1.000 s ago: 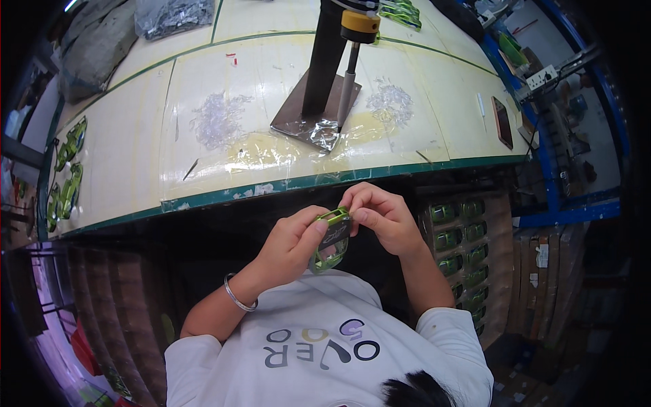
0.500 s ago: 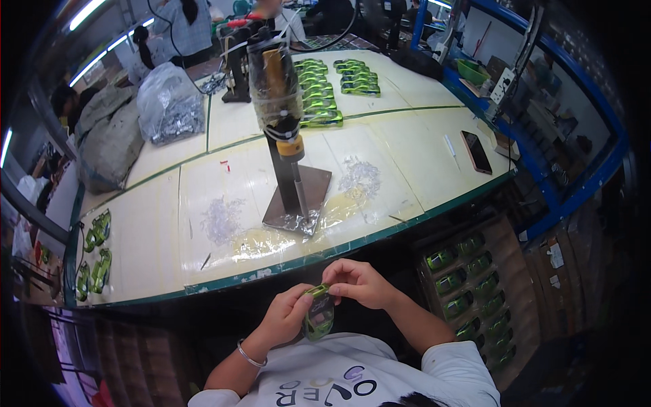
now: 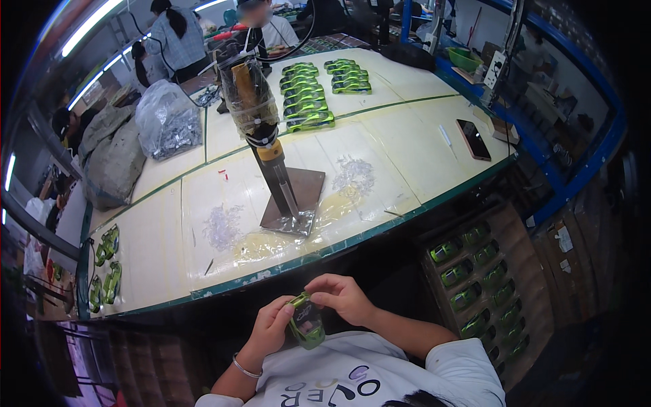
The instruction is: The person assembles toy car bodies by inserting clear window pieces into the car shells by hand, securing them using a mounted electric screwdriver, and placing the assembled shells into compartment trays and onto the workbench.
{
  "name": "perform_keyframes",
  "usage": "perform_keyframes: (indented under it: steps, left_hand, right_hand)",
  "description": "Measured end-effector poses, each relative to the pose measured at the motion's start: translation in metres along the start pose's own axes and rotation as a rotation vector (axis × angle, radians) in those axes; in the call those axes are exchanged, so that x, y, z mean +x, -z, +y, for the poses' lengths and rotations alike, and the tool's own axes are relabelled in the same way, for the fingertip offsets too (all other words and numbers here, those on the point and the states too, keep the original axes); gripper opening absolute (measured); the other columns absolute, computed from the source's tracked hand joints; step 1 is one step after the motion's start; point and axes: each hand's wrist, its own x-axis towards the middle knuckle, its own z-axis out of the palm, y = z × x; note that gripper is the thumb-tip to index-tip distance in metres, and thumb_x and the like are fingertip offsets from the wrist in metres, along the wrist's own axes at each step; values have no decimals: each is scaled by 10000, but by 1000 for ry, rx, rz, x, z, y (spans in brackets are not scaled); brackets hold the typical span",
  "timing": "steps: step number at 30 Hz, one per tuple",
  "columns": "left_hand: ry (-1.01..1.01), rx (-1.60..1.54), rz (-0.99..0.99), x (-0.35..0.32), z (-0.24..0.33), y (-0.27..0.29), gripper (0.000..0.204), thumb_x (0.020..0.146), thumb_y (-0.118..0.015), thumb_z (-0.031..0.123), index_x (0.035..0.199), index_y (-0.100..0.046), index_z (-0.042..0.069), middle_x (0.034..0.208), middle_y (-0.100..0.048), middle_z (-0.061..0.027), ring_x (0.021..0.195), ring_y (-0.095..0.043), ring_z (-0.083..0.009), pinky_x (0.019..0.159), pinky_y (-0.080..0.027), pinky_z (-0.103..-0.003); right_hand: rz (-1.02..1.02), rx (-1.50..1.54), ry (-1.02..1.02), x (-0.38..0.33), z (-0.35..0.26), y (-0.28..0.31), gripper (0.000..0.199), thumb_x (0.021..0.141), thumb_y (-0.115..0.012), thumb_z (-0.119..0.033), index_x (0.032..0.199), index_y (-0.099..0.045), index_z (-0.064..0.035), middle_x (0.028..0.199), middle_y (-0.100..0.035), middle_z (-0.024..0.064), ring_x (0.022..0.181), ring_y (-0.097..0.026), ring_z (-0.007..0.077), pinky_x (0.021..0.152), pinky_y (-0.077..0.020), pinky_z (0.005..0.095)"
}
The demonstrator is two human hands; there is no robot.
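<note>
The toy car [image 3: 306,321] between the left hand [image 3: 271,327] and right hand [image 3: 344,298] looks like glossy green plastic with a dark, shiny window panel. Beyond it, the table [image 3: 407,146] has a smooth, pale cream top, faintly scuffed, with a green painted edge. On the table stands a press tool [image 3: 261,125] with a dull grey metal base plate, wrapped above in crinkled clear film. Either side of that base lie heaps of small clear plastic bits [image 3: 354,175], glinting. Behind the tool, more cars [image 3: 304,95] show the same glossy green. Left of the tool sits a shiny clear plastic bag [image 3: 166,122] and a matt grey cloth sack [image 3: 112,159].
</note>
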Motion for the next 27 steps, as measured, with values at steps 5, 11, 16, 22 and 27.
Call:
perform_keyframes:
  steps: [5,11,16,22,27]
  left_hand:
    - [-36,-178,136,-6,-8,4,261,864,-416,177,994,-503,-32,831,-538,-19,733,-469,-56,653,-380,-185]
    - [-80,-428,149,-11,-12,-1,259,856,-457,173,1025,-466,-24,885,-520,-28,770,-484,-59,672,-394,-175]
    - [-66,-446,78,-9,-11,6,312,815,-537,161,1057,-435,-8,918,-525,-42,837,-518,-98,736,-416,-205]
    - [-311,-61,72,-1,-14,19,607,628,-705,347,1087,-471,25,1110,-415,-108,1034,-412,-176,856,-345,-299]
    - [-402,83,44,-5,-7,17,541,598,-724,304,1018,-514,36,1103,-426,-130,1014,-435,-218,861,-351,-312]
  right_hand:
    - [55,-768,616,-5,9,-21,411,738,-610,-136,1113,-464,-52,1065,-480,182,900,-526,236,747,-433,315]
    - [14,-1191,802,-3,19,-35,680,654,-690,-251,1229,-342,-150,1229,-316,240,1018,-433,359,826,-383,407]
    - [-39,-1134,857,-1,21,-30,579,663,-686,-202,1176,-424,-139,1214,-333,255,956,-488,369,772,-434,384]
    - [-119,-967,837,-9,21,-34,547,695,-654,-169,1194,-430,-162,1217,-335,245,954,-491,354,788,-431,374]
    - [-170,-871,808,-16,21,-35,542,691,-664,-175,1183,-440,-141,1227,-336,225,1009,-465,364,819,-417,378]
